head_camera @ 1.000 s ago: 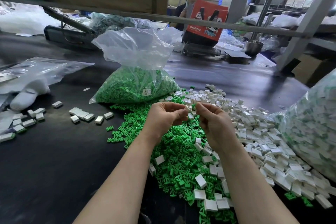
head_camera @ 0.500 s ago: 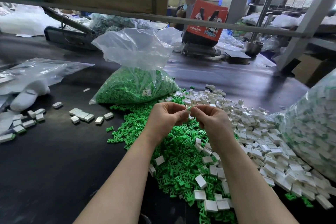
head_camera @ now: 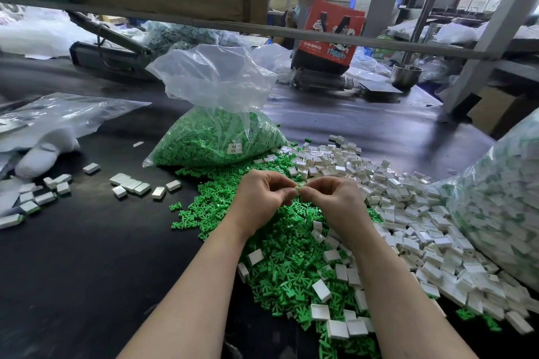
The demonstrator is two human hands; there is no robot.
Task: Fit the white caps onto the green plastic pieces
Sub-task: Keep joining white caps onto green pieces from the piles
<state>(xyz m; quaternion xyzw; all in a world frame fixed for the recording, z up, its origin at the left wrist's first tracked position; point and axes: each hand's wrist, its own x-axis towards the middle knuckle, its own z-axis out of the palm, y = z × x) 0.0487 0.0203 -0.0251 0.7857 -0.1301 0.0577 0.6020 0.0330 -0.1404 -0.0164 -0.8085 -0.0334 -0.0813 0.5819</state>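
On the dark desk in front of you, the biggest thing is the clear bag of green pieces, soft-walled and slumped; it will sag if you lift it by the plastic. Beside it the loose green plastic pieces lie in a heap under your wrists, and the white caps spread to the right, the two piles mixing where they meet. Both look light, rigid and smooth, so expect them to skid out of a loose pinch. A few finished units sit well apart at the left.

Your left hand and right hand meet fingertip to fingertip above the heap, each pinching one end of a small pale part; cap or green piece, I cannot tell. Judging by their size, hold each by its flat sides and press straight.
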